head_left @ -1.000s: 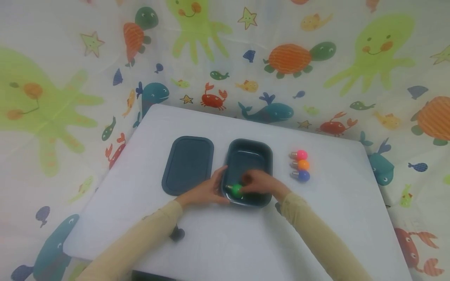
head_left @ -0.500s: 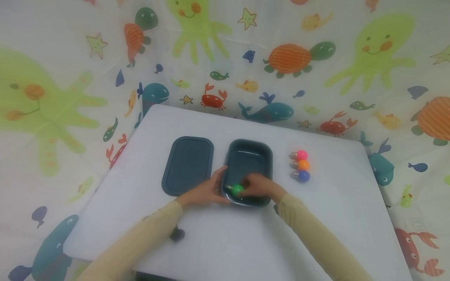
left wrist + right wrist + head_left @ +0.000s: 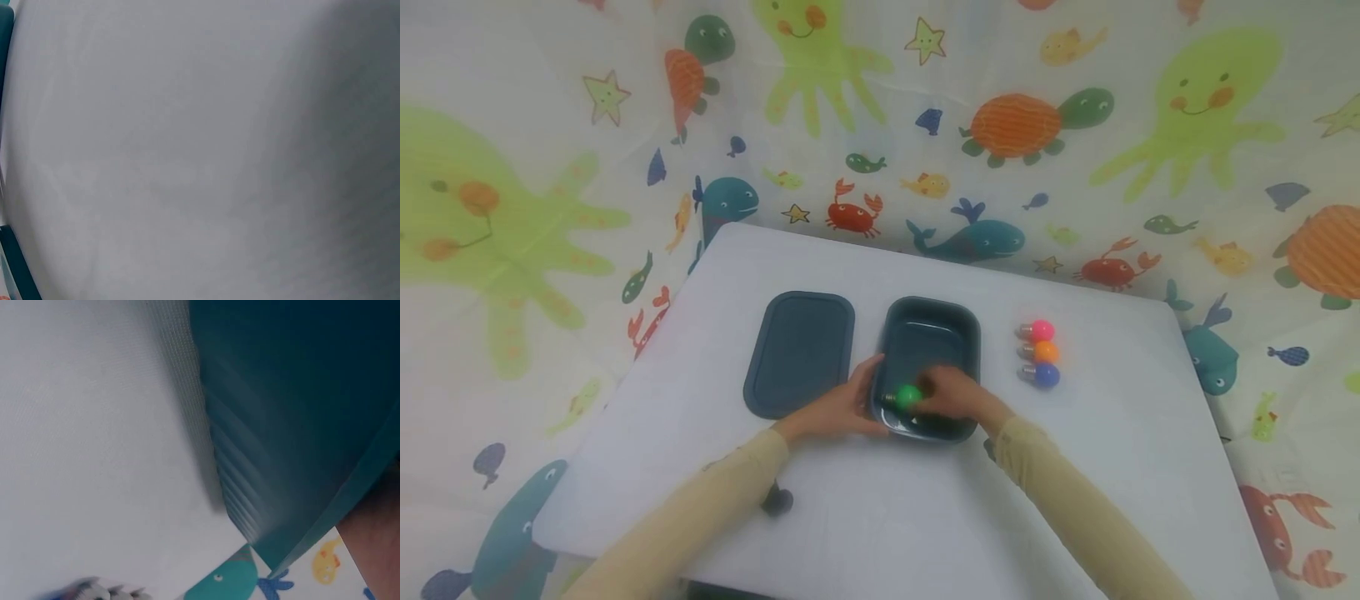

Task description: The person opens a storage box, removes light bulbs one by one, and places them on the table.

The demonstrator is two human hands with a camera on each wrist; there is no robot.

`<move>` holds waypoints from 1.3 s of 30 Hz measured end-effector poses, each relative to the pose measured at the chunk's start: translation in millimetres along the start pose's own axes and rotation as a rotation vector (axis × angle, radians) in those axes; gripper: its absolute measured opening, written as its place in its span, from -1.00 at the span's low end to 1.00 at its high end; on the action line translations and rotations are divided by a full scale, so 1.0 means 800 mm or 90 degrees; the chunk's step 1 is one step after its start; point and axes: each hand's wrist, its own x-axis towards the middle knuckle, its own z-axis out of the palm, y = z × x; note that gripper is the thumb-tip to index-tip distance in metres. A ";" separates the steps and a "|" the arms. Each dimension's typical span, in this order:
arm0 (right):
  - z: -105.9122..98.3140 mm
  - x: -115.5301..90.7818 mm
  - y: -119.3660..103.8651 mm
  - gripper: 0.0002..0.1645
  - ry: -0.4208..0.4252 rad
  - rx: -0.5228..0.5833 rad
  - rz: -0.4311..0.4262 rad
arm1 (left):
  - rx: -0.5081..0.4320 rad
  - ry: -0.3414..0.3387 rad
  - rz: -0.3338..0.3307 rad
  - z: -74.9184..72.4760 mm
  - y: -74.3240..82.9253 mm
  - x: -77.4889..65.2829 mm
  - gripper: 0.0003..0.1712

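Observation:
A dark teal rectangular container stands on the white table in the head view. My left hand rests against the container's left wall, thumb and fingers spread apart along it. Inside the near part of the container, the fingers of my right hand pinch the round end of a green light bulb. The bulb's metal base points left. Seen close in the right wrist view is the container's ridged outer wall; the bulb is hidden there. Neither the left hand nor the container's inside shows in the left wrist view.
A flat teal lid lies left of the container. To the right, a pink bulb, an orange bulb and a blue bulb lie in a column, bases leftward. A small dark object lies by the left forearm.
The green bulb has shifted slightly away from me inside the container, with the right fingers still at it. The left hand has stayed at the container's side.

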 end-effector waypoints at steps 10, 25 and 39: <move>-0.010 -0.003 0.009 -0.45 0.111 0.015 -0.078 | -0.001 0.006 0.004 0.000 -0.004 0.002 0.30; -0.022 -0.011 0.025 -0.42 0.197 0.097 -0.127 | -0.001 0.007 0.006 0.002 -0.014 0.006 0.28; -0.036 -0.041 0.042 -0.42 0.251 0.157 -0.108 | 0.023 0.018 -0.005 0.002 -0.045 0.017 0.35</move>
